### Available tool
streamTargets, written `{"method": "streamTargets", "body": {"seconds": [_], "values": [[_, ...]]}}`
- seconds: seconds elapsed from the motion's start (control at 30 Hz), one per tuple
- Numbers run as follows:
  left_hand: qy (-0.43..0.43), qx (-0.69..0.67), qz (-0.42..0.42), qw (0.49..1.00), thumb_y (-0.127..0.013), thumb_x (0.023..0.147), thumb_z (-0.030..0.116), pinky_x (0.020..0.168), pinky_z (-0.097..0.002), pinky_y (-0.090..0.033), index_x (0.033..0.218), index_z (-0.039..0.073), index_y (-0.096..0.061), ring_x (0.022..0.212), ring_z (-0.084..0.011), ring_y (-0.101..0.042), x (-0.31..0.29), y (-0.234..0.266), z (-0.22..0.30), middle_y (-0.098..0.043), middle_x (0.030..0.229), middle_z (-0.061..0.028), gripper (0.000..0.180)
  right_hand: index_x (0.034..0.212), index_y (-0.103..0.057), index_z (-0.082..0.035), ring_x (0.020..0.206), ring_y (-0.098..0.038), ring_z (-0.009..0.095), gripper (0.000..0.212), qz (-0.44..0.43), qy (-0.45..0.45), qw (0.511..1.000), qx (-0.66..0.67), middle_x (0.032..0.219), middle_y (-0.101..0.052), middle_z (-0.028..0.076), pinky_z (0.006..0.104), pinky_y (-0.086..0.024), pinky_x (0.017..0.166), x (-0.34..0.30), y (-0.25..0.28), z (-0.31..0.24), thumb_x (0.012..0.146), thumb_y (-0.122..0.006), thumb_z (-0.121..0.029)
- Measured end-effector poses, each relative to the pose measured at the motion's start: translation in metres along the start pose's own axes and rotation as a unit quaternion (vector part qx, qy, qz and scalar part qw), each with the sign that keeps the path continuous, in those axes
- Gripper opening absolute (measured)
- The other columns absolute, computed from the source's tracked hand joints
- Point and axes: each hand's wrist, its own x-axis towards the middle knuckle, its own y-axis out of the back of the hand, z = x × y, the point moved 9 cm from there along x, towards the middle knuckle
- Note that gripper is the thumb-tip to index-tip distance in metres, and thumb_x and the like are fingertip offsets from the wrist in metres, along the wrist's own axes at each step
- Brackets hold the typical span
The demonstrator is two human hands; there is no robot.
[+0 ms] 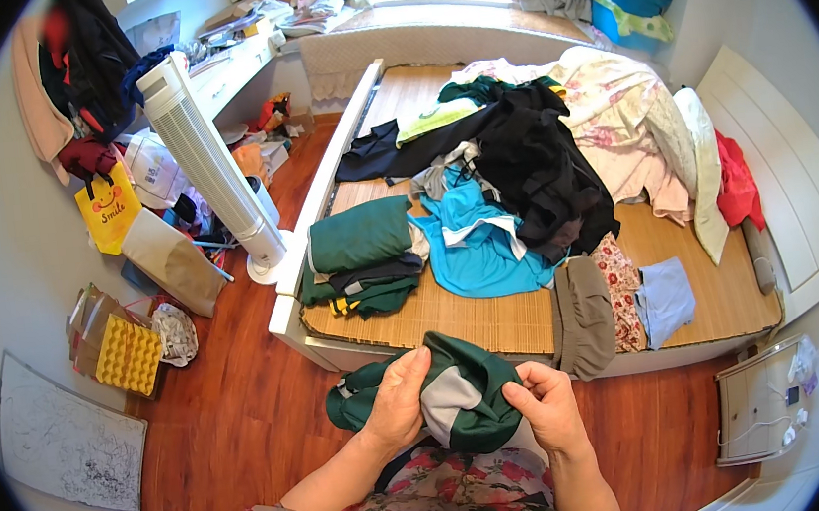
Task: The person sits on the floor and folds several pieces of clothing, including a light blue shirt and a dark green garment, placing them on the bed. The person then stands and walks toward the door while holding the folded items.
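On the left, I see a white board with dark scribbles [74,435]. Near it are a bumpy yellow tray [128,355] and, higher up, a bright yellow bag [109,209]. Next, a tall white tower fan [210,157] stands on the red-brown wood floor [235,403]. Then comes a bed with a white frame and a tan mat [496,321], with a pile of folded dark green cloth [360,236] on it.

In front of the bed, I see the left hand [395,404], its thumb and fingers clamped on a dark green garment with a pale grey patch [493,401]. The garment is held up between the 2 hands. Behind it, a crumpled bright blue cloth [480,263] and a big black heap of cloth [539,162] lie on the mat. The right hand [548,408] pinches the garment's right side, thumb and finger together on it. Past that hand, I see 3 cloths side by side: grey-brown [584,322], red and flowery [618,283], and pale blue [666,300]. Farther right, a bright red cloth [737,183] lies by the white headboard [777,147].
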Motion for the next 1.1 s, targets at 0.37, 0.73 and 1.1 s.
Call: {"method": "streamTargets", "body": {"seconds": [0.37,0.73,1.1], "values": [[-0.384,0.58,-0.131,0.707,-0.07,0.078,0.005,0.069,-0.0358,-0.052,0.094,0.002,-0.066,0.078,-0.0282,-0.064,-0.035,-0.08,0.072,-0.065,0.092,-0.0099,0.017,0.088,-0.062,0.0,0.068,-0.05,0.001,0.01,0.033,0.04,0.991,-0.125,0.077,-0.061,-0.004,0.0175,-0.041,0.061,0.0,0.001,0.008,0.089,-0.068,-0.008],[-0.107,0.675,-0.251,0.685,-0.072,0.08,0.028,0.059,-0.0411,-0.05,0.092,0.009,-0.068,0.066,-0.0342,-0.063,-0.023,-0.046,-0.017,-0.064,0.073,-0.0143,0.023,0.084,-0.063,0.0,0.067,-0.053,0.003,0.011,0.104,0.035,0.985,-0.135,0.072,-0.061,-0.003,0.0203,-0.042,0.059,-0.004,0.023,0.014,0.09,-0.063,-0.008],[-0.26,0.629,-0.233,0.695,-0.069,0.081,0.015,0.077,-0.038,-0.049,0.09,0.004,-0.065,0.087,-0.0252,-0.062,-0.034,-0.068,0.014,-0.065,0.088,-0.0086,0.014,0.081,-0.061,0.0,0.064,-0.051,0.003,0.014,0.129,0.057,0.987,-0.08,0.069,-0.059,-0.004,0.0207,-0.041,0.058,-0.001,0.024,0.003,0.091,-0.063,-0.01]]}}
